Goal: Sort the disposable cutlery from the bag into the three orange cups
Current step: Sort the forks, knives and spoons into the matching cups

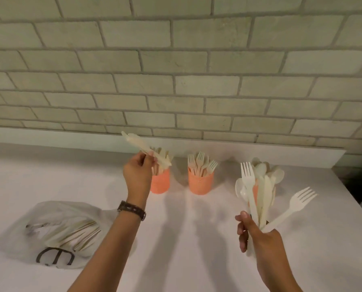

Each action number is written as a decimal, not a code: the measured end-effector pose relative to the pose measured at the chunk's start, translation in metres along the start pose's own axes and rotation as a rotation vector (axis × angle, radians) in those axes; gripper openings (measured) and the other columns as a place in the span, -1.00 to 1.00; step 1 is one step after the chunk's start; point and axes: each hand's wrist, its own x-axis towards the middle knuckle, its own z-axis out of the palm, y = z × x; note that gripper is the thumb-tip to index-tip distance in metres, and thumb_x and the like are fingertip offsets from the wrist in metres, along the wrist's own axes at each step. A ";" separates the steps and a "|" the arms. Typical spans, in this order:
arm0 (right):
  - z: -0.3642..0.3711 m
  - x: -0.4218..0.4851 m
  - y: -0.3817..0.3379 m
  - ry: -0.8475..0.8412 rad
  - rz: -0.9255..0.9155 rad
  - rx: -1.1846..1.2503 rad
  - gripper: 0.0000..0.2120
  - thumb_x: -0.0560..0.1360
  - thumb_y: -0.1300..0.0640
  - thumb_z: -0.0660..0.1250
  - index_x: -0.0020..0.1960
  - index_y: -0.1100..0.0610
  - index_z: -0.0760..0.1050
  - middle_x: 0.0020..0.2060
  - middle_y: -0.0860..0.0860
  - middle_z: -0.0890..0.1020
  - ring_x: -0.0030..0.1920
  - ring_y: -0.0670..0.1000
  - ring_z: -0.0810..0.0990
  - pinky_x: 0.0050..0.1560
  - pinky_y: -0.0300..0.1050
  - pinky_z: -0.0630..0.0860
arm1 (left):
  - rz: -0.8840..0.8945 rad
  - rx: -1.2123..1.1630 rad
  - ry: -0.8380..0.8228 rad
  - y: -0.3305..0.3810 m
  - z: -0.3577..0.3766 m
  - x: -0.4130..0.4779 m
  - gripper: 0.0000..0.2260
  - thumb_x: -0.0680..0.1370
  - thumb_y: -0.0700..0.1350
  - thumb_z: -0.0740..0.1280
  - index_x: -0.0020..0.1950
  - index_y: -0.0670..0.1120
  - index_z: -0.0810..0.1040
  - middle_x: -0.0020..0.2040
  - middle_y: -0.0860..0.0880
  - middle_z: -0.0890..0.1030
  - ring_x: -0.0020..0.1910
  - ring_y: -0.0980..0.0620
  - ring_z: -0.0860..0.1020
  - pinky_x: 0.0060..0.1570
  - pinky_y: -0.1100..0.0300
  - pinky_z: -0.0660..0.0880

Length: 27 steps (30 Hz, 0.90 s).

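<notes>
Two hands, both occupied. Left hand (138,172): fingers pinching a few pale knives (143,147) (blurred, count unclear), held just above the left cup (160,183) at far centre-left, which stands part-filled with like pieces. Right hand (258,234): fingers curled round a mixed bundle (260,186) of forks, knives and a spoon, held at near right in front of the right cup (255,192). That cup is mostly hidden, with spoons (278,174) showing above it. Middle cup (200,183): forks only. Bag (56,230): lying near left on the white table (197,249), more cutlery visible through it. Status, by judgement: sorting well under way, all three cups holding stock. Outstanding: the pinched knives, the right-hand bundle and the bag's remainder.
</notes>
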 end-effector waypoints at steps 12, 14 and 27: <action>0.004 0.006 0.003 -0.045 0.041 -0.010 -0.76 0.49 0.11 0.35 -0.20 0.28 0.60 -0.53 0.06 0.53 -0.64 0.02 0.37 -0.56 -0.22 0.29 | -0.137 0.517 -0.140 -0.063 0.023 0.036 -0.77 0.49 -0.15 0.33 -0.38 -0.01 0.49 -0.37 -0.16 0.60 -0.44 -0.12 0.53 -0.19 0.01 0.57; 0.004 0.004 -0.001 -0.057 0.048 0.003 -0.77 0.48 0.11 0.37 -0.17 0.30 0.59 -0.52 0.06 0.52 -0.66 0.01 0.32 -0.57 -0.22 0.25 | -0.132 0.480 -0.122 -0.056 0.020 0.035 -0.91 0.47 -0.14 0.35 -0.23 -0.01 0.58 -0.28 -0.18 0.63 -0.42 -0.14 0.55 -0.18 -0.03 0.58; 0.007 -0.013 -0.010 -0.267 0.090 0.264 -0.57 0.44 -0.12 0.22 -0.18 0.29 0.44 -0.49 0.14 0.40 -0.62 -0.04 0.12 -0.51 -0.24 0.06 | -0.193 -0.018 -0.547 0.007 0.036 -0.133 -0.95 0.44 -0.12 0.43 -0.16 0.01 0.69 -0.25 0.13 0.69 -0.41 0.30 0.50 -0.35 0.39 0.43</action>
